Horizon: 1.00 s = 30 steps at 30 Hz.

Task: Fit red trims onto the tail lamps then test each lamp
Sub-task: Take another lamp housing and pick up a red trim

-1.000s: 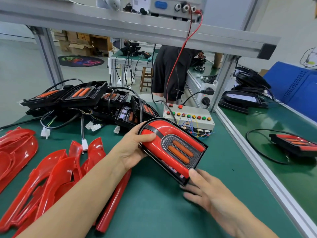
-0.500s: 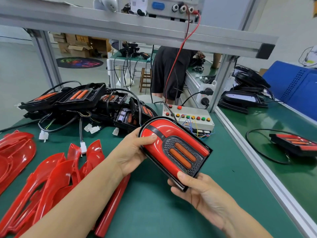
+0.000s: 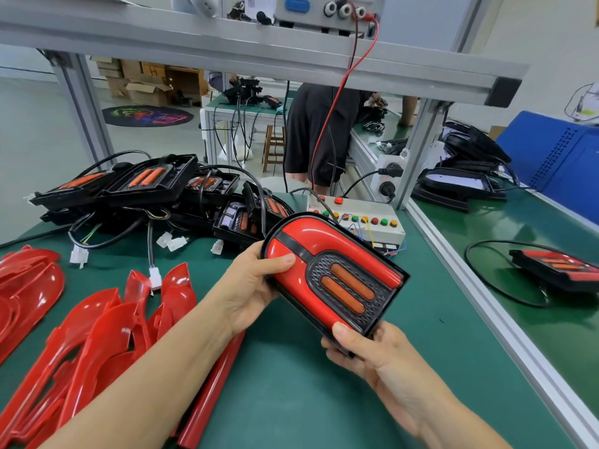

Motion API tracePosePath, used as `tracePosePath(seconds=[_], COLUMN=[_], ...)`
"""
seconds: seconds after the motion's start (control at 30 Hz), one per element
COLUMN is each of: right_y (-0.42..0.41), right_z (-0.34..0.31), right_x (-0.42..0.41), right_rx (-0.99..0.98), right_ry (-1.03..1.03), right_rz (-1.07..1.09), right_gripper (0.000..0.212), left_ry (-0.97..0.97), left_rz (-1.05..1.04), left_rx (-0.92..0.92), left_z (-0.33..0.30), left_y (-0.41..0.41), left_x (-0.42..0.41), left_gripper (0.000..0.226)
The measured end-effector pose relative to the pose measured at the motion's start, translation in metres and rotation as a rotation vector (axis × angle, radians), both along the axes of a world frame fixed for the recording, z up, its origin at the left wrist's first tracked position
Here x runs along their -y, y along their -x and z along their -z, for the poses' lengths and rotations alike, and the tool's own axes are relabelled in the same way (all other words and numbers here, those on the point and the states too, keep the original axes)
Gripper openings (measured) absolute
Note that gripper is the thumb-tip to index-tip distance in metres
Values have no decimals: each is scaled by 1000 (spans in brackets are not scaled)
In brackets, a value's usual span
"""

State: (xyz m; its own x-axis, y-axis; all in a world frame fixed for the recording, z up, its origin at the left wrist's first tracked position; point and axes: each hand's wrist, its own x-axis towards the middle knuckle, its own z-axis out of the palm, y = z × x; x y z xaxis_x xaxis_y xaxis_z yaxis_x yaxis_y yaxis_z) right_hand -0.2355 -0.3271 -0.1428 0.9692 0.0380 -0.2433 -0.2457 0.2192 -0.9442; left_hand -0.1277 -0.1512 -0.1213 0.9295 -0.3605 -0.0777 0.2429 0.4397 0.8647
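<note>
A black tail lamp point(image 3: 334, 273) with a red trim on its face and two orange strips is held above the green bench. My left hand point(image 3: 251, 286) grips its rounded far-left end, thumb on the red trim. My right hand point(image 3: 369, 354) holds its near corner from below, thumb pressed on the edge. Several loose red trims point(image 3: 97, 338) lie at the left. A pile of untrimmed black tail lamps point(image 3: 152, 186) with cables sits behind them. A white test box point(image 3: 359, 222) with coloured buttons stands just beyond the held lamp.
An aluminium frame post point(image 3: 418, 150) and rail point(image 3: 486, 296) divide the bench on the right. Beyond the rail lies another trimmed lamp point(image 3: 557, 267) with a cable, plus black housings point(image 3: 460, 186). A person point(image 3: 321, 137) stands behind the bench. A red wire point(image 3: 337, 102) hangs from the overhead unit.
My right hand moved from flat on the bench to gripping the lamp's near corner. The lamp has lifted slightly and tilted toward me.
</note>
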Motion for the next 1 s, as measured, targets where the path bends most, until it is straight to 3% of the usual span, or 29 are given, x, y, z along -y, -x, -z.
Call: tracePosePath(seconds=[0.13,0.3,0.4,0.53,0.6,0.73,0.87,0.93,1.0], right_y=[-1,-8,-7,-9,-6,3,8,9,7], right_z=[-9,-19,-28,-36,-37,-25,-20,-23,-28], right_x=[18,39,31,38,40,35,37,42,52], right_rx=[-3,132,172,352,383,117,101,130,164], right_ry=[13,-124,18,303,210,-262,-416,-473,-501], right_rz=[-79,-62,-121,-35,-100,-221,-156,-134,-101], right_gripper=[79,95,86,100,96,103,87,87,88], left_ry=[139,179,131,104,85,76,-42,-165,-402], left_rz=[9,62,144,259,367,474,428,347,288], left_rx=[-93,-136,-93,-10,28,81,178,302,457], left_z=[6,3,-7,-21,-26,-30,-25,-23,-21], left_y=[-7,-11,-10,-16,-14,-5,0,-4,-14], left_x=[-4,5,24,36,44,72,91,95,91], left_gripper=[36,43,31,26,31,40,45,33,37])
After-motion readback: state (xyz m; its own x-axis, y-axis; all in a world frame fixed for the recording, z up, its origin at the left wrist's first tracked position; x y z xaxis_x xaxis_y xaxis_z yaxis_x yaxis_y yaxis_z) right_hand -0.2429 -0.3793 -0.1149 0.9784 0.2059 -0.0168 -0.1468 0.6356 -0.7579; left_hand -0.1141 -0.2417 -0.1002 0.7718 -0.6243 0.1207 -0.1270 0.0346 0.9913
